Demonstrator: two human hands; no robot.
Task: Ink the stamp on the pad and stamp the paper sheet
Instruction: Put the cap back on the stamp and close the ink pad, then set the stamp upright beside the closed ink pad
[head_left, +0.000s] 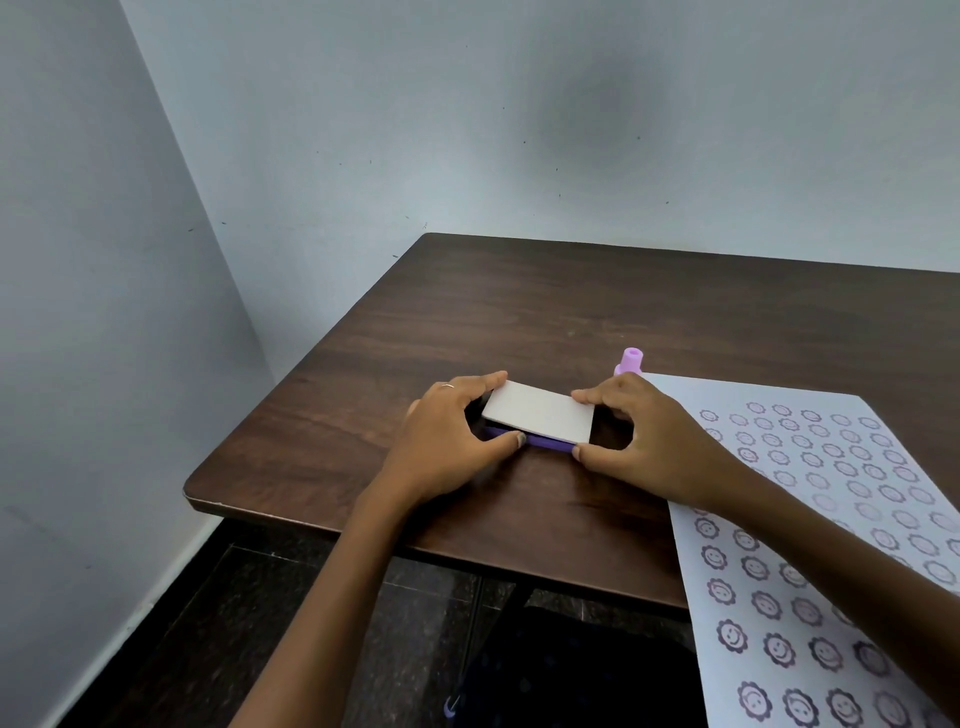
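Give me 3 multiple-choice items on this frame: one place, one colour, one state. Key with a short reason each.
1. Where does the stamp stand?
A. On the table beyond the right hand
B. On the ink pad's lid
C. In the left hand

2. What colour is the stamp?
A. Green
B. Light purple
C. Red

3. What are the hands doing?
A. Both lie flat on the paper sheet
B. Both hold the ink pad at its ends
C. One presses the stamp down

Key:
1 A: it stands upright on the table past the right hand, at the far corner of the paper sheet.
2 B: its handle is light purple.
3 B: the left hand and right hand pinch the ink pad from either end, its white lid tilted.
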